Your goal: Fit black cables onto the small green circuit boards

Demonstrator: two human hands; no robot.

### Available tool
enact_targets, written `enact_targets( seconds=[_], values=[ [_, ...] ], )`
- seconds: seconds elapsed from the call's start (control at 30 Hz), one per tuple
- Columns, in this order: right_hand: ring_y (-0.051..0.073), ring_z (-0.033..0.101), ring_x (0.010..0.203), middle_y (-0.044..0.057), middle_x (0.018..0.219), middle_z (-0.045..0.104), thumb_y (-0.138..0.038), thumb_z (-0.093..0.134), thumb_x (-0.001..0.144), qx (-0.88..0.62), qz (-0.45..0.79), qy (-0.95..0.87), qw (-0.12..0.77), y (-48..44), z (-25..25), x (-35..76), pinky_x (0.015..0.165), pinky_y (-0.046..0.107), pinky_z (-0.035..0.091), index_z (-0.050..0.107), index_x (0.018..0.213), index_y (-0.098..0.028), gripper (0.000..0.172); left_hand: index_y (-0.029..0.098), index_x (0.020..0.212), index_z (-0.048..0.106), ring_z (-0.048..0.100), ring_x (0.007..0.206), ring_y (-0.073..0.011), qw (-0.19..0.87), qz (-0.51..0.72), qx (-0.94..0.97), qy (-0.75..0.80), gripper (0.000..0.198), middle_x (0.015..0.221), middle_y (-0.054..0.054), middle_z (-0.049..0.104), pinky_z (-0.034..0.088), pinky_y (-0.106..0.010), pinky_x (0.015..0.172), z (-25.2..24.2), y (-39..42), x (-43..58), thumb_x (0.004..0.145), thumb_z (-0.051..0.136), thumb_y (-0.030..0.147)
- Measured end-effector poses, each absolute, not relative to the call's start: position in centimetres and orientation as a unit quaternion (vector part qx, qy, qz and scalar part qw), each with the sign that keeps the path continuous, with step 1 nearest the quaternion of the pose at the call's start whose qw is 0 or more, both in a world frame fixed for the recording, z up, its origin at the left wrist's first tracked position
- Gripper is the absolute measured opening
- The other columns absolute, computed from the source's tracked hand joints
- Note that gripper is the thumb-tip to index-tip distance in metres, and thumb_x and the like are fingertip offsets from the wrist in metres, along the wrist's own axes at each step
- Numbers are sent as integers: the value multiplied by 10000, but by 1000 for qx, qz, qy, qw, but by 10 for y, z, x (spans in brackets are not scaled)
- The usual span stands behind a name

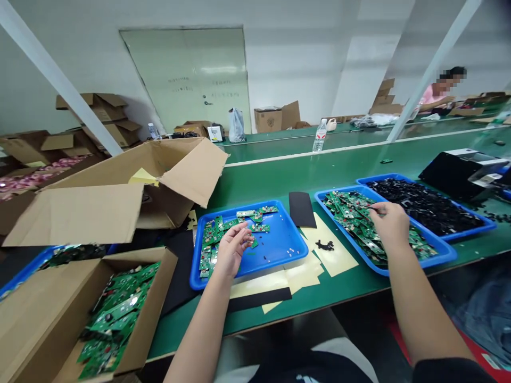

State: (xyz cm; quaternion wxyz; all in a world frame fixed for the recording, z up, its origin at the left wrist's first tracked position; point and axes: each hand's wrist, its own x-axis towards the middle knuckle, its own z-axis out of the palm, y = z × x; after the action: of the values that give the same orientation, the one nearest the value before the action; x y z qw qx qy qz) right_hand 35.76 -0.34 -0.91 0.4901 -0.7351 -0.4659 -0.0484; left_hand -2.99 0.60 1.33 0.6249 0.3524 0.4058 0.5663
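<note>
My left hand [233, 247] hovers over the middle blue tray [279, 247], fingers curled in a pinch on a small green circuit board [254, 242]. More green boards [217, 234] lie along that tray's left and far sides. My right hand [389, 223] rests on a heap of green circuit boards [355, 215] in a second blue tray [443, 254], fingers closed round a thin tool or board I cannot name.
A third blue tray [485, 226] of black parts stands at the right, beside a black machine [459, 167]. Open cartons of boards [120, 311] sit at the left. Yellow sheets [335, 250] and black strips [301, 208] lie on the green bench. Another person [437, 96] works far right.
</note>
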Motion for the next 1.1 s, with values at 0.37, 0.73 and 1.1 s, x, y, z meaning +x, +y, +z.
enact_targets(
  seconds=[0.37,0.73,1.1],
  values=[
    [439,584,881,158,683,574,-391,510,760,-806,-37,-504,307,-19,-5,344,714,613,402,653,781,-199,240,160,738,674,523,514,-135,390,444,457,665,246,596,2,593,423,-245,488,2,-110,-107,634,702,381],
    [268,626,1054,137,1135,666,-142,559,798,-360,172,-869,292,-106,-42,86,913,433,528,636,1078,-159,291,186,845,658,449,483,-111,262,368,471,758,280,859,-15,521,482,-404,700,-26,-133,-102,599,683,318],
    [280,631,1001,133,1073,669,-141,524,849,-361,190,-852,327,-100,-56,84,852,474,540,594,1131,-180,293,149,796,616,496,526,-96,391,418,424,701,270,699,-3,591,419,-224,531,-23,-128,-95,637,713,345]
  ],
)
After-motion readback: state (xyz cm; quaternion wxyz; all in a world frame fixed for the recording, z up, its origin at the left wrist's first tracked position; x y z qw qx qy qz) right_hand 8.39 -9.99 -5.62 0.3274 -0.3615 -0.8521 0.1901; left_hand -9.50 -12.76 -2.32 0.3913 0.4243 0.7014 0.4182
